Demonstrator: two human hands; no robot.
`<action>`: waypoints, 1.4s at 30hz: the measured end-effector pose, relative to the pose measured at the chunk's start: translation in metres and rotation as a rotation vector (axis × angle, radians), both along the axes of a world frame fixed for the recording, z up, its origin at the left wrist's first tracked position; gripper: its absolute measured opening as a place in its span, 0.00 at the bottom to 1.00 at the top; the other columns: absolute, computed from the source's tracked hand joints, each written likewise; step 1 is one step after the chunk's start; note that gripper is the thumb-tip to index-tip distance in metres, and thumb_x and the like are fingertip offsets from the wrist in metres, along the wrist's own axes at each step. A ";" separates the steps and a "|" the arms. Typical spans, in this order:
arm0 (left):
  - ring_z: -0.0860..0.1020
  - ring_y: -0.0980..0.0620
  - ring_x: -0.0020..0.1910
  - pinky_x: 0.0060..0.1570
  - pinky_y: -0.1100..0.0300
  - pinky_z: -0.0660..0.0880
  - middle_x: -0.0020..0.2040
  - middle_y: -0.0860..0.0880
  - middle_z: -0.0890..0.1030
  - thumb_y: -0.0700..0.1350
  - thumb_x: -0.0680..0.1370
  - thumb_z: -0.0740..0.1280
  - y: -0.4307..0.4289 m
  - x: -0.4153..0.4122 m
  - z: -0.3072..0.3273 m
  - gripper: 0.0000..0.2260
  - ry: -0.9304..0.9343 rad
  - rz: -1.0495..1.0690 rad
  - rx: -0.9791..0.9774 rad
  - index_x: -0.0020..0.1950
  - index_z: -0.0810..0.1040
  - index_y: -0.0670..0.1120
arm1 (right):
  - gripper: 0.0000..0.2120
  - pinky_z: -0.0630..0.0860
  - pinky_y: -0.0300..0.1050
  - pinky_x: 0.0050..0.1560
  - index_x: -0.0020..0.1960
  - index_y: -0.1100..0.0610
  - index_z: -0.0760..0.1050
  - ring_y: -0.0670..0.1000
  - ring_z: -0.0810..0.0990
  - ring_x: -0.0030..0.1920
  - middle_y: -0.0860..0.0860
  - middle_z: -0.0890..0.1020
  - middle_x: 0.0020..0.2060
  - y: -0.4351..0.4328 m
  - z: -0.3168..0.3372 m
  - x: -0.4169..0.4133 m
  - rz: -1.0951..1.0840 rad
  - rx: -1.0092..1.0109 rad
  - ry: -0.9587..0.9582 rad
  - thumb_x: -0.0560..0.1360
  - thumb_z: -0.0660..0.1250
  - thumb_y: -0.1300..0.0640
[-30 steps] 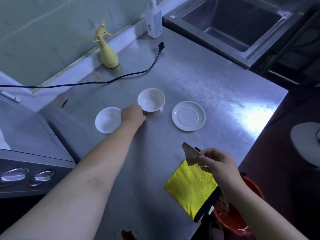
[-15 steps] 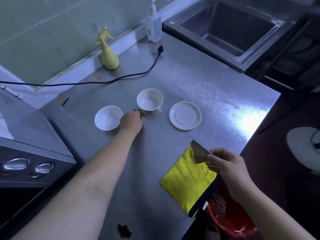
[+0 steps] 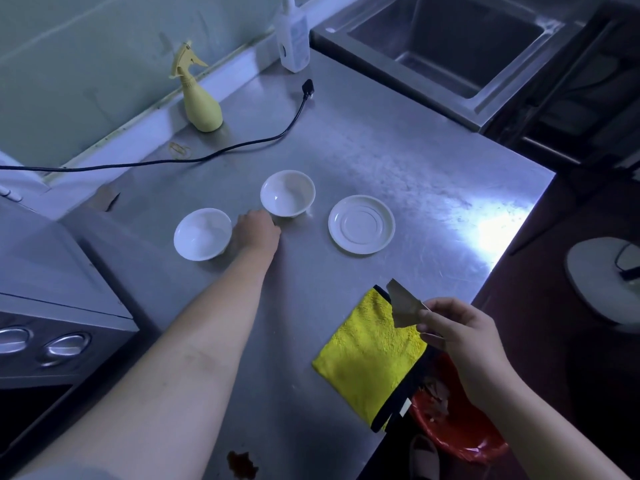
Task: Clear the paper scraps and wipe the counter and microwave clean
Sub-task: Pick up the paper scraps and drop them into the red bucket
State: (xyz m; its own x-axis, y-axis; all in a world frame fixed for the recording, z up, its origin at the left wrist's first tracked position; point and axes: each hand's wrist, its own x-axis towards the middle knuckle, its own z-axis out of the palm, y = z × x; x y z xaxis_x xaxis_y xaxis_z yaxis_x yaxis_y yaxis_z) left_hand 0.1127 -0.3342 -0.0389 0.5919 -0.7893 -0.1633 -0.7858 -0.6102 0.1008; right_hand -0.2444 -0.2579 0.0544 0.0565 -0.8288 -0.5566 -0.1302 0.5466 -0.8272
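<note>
Pinching a paper scrap, your right hand hung at five o'clock; your left hand hid its grip.

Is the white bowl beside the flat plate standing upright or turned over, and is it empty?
Upright and empty: the bowl shows its open mouth upward, and its inside is bare white.

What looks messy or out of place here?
A brown stain sits on the counter near its front edge, and the yellow cloth lies askew right at the side edge.
</note>
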 end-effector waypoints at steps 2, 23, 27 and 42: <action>0.77 0.39 0.46 0.39 0.54 0.68 0.46 0.42 0.81 0.43 0.75 0.66 0.003 -0.001 0.000 0.05 -0.015 -0.007 -0.005 0.45 0.79 0.42 | 0.03 0.77 0.47 0.45 0.43 0.63 0.80 0.52 0.78 0.37 0.54 0.81 0.34 0.001 0.000 -0.001 -0.014 0.001 -0.010 0.75 0.70 0.69; 0.78 0.37 0.50 0.41 0.52 0.70 0.52 0.39 0.80 0.36 0.76 0.63 0.021 -0.007 0.012 0.04 0.096 0.000 -0.008 0.48 0.77 0.40 | 0.02 0.79 0.49 0.48 0.44 0.63 0.81 0.49 0.79 0.35 0.53 0.81 0.34 0.010 0.005 -0.009 -0.019 -0.031 -0.030 0.75 0.70 0.68; 0.73 0.41 0.42 0.37 0.54 0.63 0.47 0.40 0.79 0.38 0.77 0.62 0.060 -0.031 0.014 0.05 0.179 -0.014 -0.073 0.42 0.69 0.45 | 0.05 0.78 0.47 0.44 0.42 0.61 0.81 0.49 0.79 0.34 0.51 0.82 0.32 0.016 0.009 -0.012 0.003 -0.021 -0.070 0.75 0.70 0.69; 0.76 0.53 0.31 0.29 0.64 0.71 0.34 0.47 0.82 0.30 0.72 0.70 0.218 -0.199 0.065 0.10 1.013 0.703 -0.734 0.37 0.80 0.45 | 0.04 0.74 0.35 0.29 0.46 0.64 0.76 0.50 0.76 0.31 0.61 0.78 0.35 0.052 0.011 -0.059 0.209 0.184 -0.262 0.76 0.67 0.71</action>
